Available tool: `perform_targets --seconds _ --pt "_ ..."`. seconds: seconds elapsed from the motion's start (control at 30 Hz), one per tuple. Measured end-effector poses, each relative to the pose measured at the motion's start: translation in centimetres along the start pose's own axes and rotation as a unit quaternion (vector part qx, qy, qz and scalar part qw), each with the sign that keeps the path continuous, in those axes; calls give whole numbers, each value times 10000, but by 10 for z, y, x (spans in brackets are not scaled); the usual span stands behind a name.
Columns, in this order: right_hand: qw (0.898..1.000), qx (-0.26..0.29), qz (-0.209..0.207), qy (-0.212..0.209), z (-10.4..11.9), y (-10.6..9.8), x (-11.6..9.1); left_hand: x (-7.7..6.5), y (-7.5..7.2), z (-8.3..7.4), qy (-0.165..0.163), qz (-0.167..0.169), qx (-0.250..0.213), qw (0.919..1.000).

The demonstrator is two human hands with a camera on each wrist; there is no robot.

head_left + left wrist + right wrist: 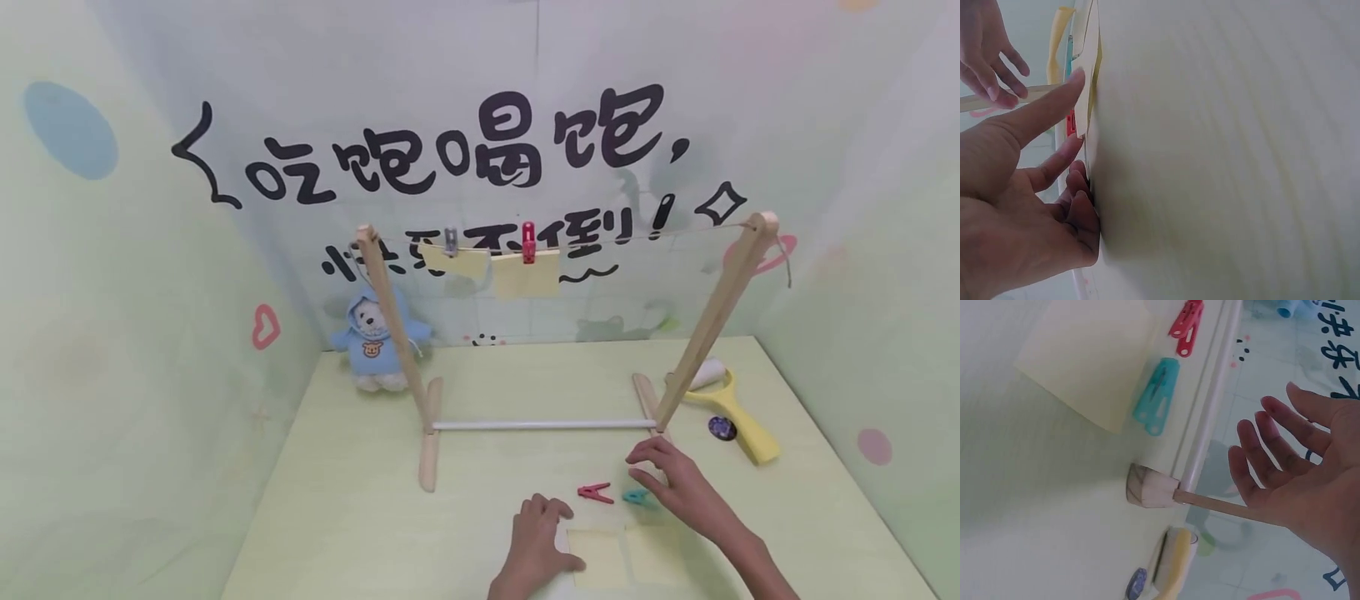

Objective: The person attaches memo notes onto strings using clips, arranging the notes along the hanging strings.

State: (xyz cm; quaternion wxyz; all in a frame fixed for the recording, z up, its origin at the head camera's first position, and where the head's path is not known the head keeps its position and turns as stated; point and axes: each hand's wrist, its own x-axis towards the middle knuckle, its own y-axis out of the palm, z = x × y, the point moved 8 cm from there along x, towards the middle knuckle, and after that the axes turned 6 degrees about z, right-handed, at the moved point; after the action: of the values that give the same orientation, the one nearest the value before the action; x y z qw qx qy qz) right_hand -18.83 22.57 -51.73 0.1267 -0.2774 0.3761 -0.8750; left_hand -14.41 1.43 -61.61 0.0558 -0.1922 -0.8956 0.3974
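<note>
Two pale yellow paper notes lie side by side at the table's front, a left note [597, 558] and a right note [654, 552]. My left hand [536, 543] rests on the table at the left note, thumb and forefinger spread. In the left wrist view its thumb [1047, 109] reaches over the lifted edge of a note [1085, 81]. Behind the notes lie a red clothespin [595, 492] and a teal clothespin [636, 497]. My right hand [678, 492] hovers beside the teal clothespin, fingers apart and loosely bent, holding nothing in the right wrist view.
A wooden frame [708, 333] carries a string with two notes, held by a grey clothespin [451, 242] and a red one [528, 243]. A white rod [543, 425] joins its feet. A plush toy [375, 350] sits back left; a yellow-handled roller [750, 429] and dark disc [722, 428] lie right.
</note>
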Motion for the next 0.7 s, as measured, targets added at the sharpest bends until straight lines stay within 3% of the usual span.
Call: perform_targets --seconds 0.13,0.2,0.3,0.43,0.5,0.7 --pt "9993 -47 238 -291 -35 35 -7 0 5 -1 228 -80 445 9987" --pt "9984 -256 293 -411 -52 54 -14 0 6 -1 268 -85 443 9986" --pt "9948 -801 229 -577 -60 74 -21 0 6 -3 318 -55 442 9985" --pt "9855 -1571 366 -521 -22 70 -15 1 3 -6 138 132 515 9985" --pt "9819 -1805 428 -390 -4 65 -11 2 5 -4 153 56 549 9984" --pt "9815 -1870 304 -278 3 64 -13 0 5 -3 284 -62 734 9969"
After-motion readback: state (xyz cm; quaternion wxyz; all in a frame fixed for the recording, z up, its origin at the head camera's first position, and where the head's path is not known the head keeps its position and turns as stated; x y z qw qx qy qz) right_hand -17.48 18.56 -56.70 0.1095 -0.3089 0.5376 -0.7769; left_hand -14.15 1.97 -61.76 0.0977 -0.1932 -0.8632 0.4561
